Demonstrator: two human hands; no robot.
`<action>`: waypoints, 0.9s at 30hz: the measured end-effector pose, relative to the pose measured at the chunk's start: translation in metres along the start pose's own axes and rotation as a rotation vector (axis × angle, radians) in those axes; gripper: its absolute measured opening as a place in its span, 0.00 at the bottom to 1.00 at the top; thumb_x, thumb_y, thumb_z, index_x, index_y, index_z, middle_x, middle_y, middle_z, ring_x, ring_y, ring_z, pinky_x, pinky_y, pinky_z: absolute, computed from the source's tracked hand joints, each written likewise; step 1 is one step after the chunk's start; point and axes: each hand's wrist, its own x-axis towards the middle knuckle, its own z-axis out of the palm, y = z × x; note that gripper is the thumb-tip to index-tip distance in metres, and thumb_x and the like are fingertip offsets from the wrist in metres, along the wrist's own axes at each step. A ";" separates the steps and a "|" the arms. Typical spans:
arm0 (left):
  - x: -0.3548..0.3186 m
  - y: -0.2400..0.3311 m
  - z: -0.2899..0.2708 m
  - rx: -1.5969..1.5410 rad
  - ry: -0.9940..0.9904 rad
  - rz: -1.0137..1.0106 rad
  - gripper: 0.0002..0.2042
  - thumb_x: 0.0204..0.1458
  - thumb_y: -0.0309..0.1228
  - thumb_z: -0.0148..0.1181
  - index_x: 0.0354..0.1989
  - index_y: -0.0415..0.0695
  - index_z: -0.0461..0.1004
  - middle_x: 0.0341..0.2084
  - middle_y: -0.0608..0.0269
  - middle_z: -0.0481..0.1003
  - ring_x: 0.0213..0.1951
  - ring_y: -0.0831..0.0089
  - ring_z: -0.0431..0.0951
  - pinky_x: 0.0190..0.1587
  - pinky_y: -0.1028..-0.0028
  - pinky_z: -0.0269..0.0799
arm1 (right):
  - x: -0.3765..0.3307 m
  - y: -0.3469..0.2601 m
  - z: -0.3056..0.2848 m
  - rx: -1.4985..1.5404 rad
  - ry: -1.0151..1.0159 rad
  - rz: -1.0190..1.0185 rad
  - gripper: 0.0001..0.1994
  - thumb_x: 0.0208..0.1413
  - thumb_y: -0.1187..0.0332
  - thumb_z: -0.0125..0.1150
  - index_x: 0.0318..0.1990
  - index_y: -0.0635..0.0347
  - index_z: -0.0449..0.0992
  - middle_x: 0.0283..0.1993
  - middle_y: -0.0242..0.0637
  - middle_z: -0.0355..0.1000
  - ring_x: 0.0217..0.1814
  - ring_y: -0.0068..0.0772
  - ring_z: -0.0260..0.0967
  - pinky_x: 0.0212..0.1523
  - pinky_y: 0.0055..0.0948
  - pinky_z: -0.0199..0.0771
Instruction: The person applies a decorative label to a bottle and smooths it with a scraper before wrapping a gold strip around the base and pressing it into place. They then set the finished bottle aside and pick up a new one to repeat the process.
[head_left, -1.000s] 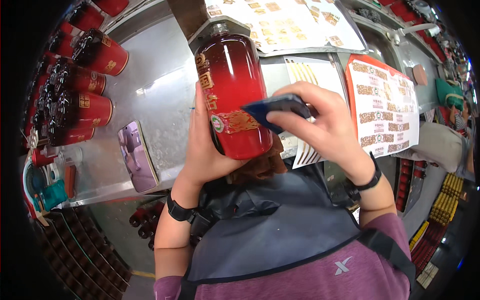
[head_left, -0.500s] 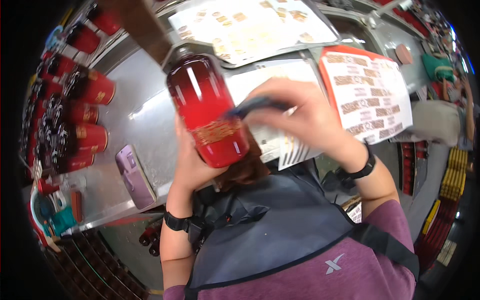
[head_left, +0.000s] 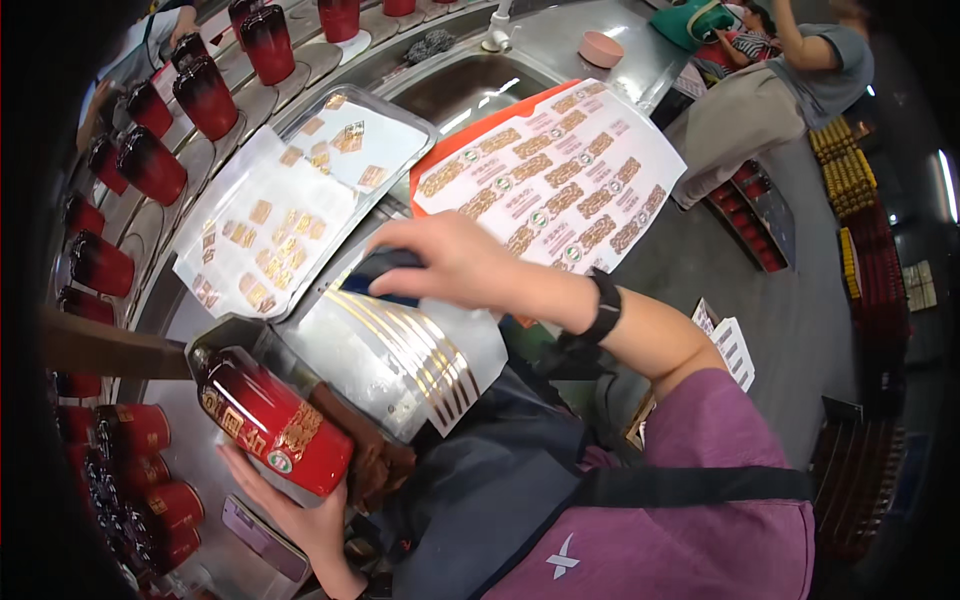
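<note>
A glossy dark-to-bright red bottle (head_left: 275, 425) with gold decoration lies tilted in a stand, its neck toward the wooden bar. My left hand (head_left: 300, 515) is wrapped round the lower side of the bottle, near its base. Brown cloth (head_left: 378, 465) lies beside the bottle. Over a steel surface, my right hand (head_left: 450, 260) grips a dark blue flat tool (head_left: 385, 275), perhaps a scraper; its exact kind is unclear. The tool is at the upper end of a pale sheet with gold strips (head_left: 440, 375).
White sheets of gold stickers (head_left: 250, 215) lie on a metal tray (head_left: 425, 130). A printed label sheet (head_left: 570, 170) rests on an orange board (head_left: 425, 190). Red bottles (head_left: 205, 100) stand on a curved line at left. A purple phone (head_left: 262, 540) lies near my left hand. Another person (head_left: 750, 110) stands far right.
My right hand has moved from the bottle to the gold-strip sheet, still with the dark blue tool. The bottle has been turned, showing more gold decoration. The view has swung right.
</note>
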 end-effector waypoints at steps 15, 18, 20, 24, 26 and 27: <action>-0.013 -0.025 0.022 -0.060 0.119 0.072 0.54 0.43 0.40 0.73 0.74 0.36 0.42 0.71 0.41 0.50 0.71 0.49 0.54 0.70 0.55 0.50 | -0.091 0.257 -0.307 -0.039 0.621 0.999 0.23 0.56 0.47 0.66 0.32 0.63 0.80 0.25 0.29 0.74 0.22 0.19 0.65 0.27 0.22 0.66; -0.012 -0.026 0.028 -0.104 0.122 0.017 0.55 0.43 0.47 0.72 0.74 0.37 0.41 0.71 0.42 0.50 0.71 0.50 0.53 0.71 0.55 0.48 | -0.089 0.295 -0.326 -0.343 0.470 0.932 0.29 0.47 0.44 0.73 0.34 0.69 0.81 0.26 0.34 0.75 0.24 0.24 0.70 0.29 0.26 0.70; -0.013 -0.031 0.028 -0.098 0.118 -0.008 0.56 0.43 0.49 0.72 0.74 0.38 0.41 0.71 0.44 0.50 0.71 0.51 0.53 0.71 0.55 0.48 | -0.084 0.313 -0.326 -0.601 0.398 0.776 0.31 0.41 0.44 0.76 0.35 0.71 0.81 0.28 0.38 0.77 0.28 0.29 0.73 0.32 0.30 0.72; -0.014 -0.032 0.032 -0.183 0.141 -0.029 0.56 0.42 0.47 0.72 0.75 0.39 0.41 0.72 0.45 0.49 0.71 0.53 0.53 0.71 0.56 0.48 | -0.075 0.329 -0.336 -0.835 0.374 0.805 0.32 0.38 0.44 0.78 0.35 0.71 0.82 0.30 0.41 0.78 0.31 0.32 0.74 0.34 0.32 0.72; -0.015 -0.031 0.030 -0.200 0.154 -0.053 0.56 0.42 0.46 0.72 0.75 0.39 0.41 0.72 0.46 0.49 0.72 0.53 0.53 0.71 0.56 0.49 | -0.065 0.324 -0.343 -0.544 0.116 1.078 0.34 0.37 0.45 0.79 0.39 0.73 0.82 0.32 0.40 0.79 0.31 0.30 0.74 0.35 0.33 0.71; -0.015 -0.031 0.030 -0.187 0.154 -0.041 0.56 0.42 0.45 0.72 0.75 0.40 0.41 0.72 0.46 0.48 0.72 0.54 0.53 0.71 0.57 0.49 | -0.065 0.326 -0.347 -0.527 0.114 1.096 0.33 0.38 0.45 0.79 0.39 0.72 0.83 0.31 0.38 0.78 0.29 0.30 0.73 0.33 0.35 0.71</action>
